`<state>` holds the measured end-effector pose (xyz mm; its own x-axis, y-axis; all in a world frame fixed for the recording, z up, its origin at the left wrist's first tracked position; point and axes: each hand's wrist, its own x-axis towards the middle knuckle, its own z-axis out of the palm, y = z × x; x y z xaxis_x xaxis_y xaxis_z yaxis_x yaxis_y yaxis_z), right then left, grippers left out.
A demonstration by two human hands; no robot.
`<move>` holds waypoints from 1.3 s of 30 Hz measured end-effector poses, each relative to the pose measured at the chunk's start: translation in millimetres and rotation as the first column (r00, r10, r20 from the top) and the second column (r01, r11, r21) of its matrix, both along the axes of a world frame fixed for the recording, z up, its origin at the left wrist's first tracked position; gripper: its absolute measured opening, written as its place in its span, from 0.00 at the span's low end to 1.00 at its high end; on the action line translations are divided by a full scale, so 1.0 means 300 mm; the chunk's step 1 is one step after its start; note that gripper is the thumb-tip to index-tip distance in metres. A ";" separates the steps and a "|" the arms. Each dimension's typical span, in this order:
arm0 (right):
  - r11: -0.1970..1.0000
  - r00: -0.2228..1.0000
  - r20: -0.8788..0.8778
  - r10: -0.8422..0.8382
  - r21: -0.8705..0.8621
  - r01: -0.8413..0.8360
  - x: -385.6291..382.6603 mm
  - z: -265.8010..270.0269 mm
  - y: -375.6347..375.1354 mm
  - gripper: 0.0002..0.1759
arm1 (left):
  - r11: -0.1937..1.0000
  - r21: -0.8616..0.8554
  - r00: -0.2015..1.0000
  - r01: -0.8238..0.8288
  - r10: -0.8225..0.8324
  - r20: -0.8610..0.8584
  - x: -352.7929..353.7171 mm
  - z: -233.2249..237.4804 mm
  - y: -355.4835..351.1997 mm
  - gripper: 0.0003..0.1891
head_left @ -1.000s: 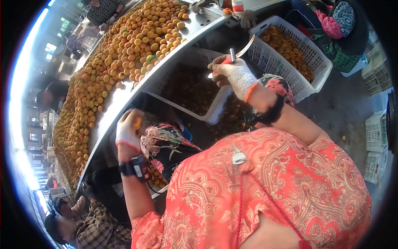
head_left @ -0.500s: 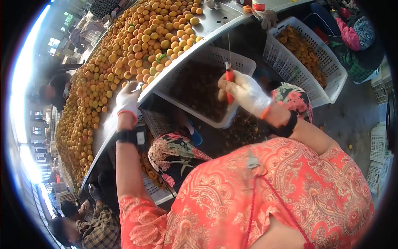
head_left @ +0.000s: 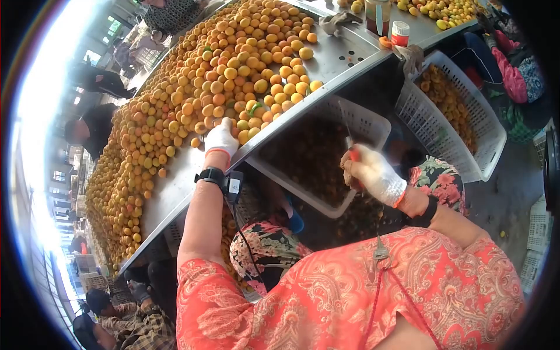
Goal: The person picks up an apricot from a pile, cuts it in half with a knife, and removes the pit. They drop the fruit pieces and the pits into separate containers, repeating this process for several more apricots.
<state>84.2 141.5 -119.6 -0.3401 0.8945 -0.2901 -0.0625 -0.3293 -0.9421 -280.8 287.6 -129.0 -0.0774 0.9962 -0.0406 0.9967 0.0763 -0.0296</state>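
My left hand (head_left: 221,140), in a white glove, rests at the near edge of a heap of apricots (head_left: 233,73) on the metal table. Its fingers are turned away among the fruit, so whether they close on an apricot is hidden. My right hand (head_left: 373,175), also gloved in white, is closed around the red handle of a knife (head_left: 353,154). The knife's thin blade points up and away. Beneath that hand is a white plastic crate (head_left: 326,209) with a dark mass of fruit pieces inside.
The metal table's raised rim (head_left: 280,128) runs between my hands. A second white crate (head_left: 493,160) at right holds apricot pieces. On the table stand a white-and-red jar (head_left: 400,34) and a glass jar (head_left: 377,16). Other people work around the table.
My left hand has moved up the table to the heap's edge. The knife in my right hand has tilted, and the whole view has shifted.
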 end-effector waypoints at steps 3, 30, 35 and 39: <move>0.999 0.999 0.016 0.038 0.034 -0.039 0.002 0.017 -0.013 0.08 | 0.995 0.084 0.978 0.046 -0.062 0.201 -0.006 -0.032 -0.011 0.12; 0.738 0.957 0.290 0.010 0.644 -0.203 0.005 0.373 -0.286 0.16 | 0.976 0.210 -0.229 -0.050 -0.216 0.949 0.587 0.467 -0.781 0.26; 0.748 0.958 0.284 0.033 0.629 -0.212 0.029 0.367 -0.307 0.20 | 0.977 0.211 -0.435 -0.041 -0.208 0.876 0.631 0.491 -0.821 0.26; 0.735 0.959 0.282 0.035 0.642 -0.216 0.043 0.385 -0.323 0.20 | 0.977 0.206 -0.424 -0.059 -0.211 0.881 0.648 0.501 -0.836 0.25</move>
<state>97.2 44.7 -4.1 -0.4660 0.8421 0.2716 0.1856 0.3931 -0.9006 -86.4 36.9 21.4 0.0105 0.9880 0.1539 -0.4000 -0.1369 0.9062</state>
